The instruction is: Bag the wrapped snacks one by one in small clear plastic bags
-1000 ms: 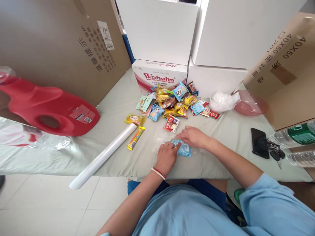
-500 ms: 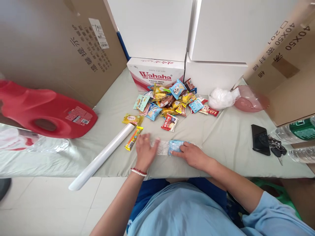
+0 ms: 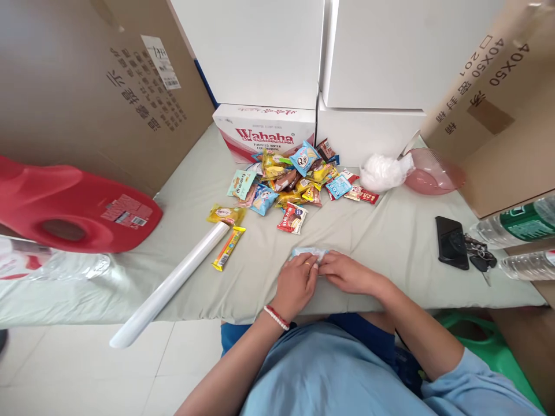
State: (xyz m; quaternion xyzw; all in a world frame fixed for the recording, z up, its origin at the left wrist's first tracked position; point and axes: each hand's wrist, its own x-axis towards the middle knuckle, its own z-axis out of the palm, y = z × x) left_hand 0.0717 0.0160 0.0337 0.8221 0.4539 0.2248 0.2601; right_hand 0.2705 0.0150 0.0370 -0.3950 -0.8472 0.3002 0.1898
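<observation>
A small light-blue snack packet [image 3: 309,252] with clear plastic around it lies on the cloth near the table's front edge. My left hand [image 3: 298,280], with a ring and a red-and-white bracelet, presses down over the packet, fingers close together. From the other side, my right hand [image 3: 350,273] grips the packet's right end. Most of the packet and the plastic is hidden beneath the fingers. Beyond the hands, a red snack packet [image 3: 292,218] lies in front of a pile of wrapped snacks [image 3: 286,180].
At left are a white roll [image 3: 169,286], a yellow snack bar [image 3: 229,248] and a red jug [image 3: 99,211]. A pink bowl [image 3: 433,173], white plastic bundle [image 3: 384,172], phone [image 3: 451,242] and keys [image 3: 480,254] sit at right. Boxes [image 3: 266,130] line the back.
My left hand has moved right, from the clear plastic's left end onto the blue packet. The plastic stretched out at left is now gathered under the hands. The view has shifted slightly.
</observation>
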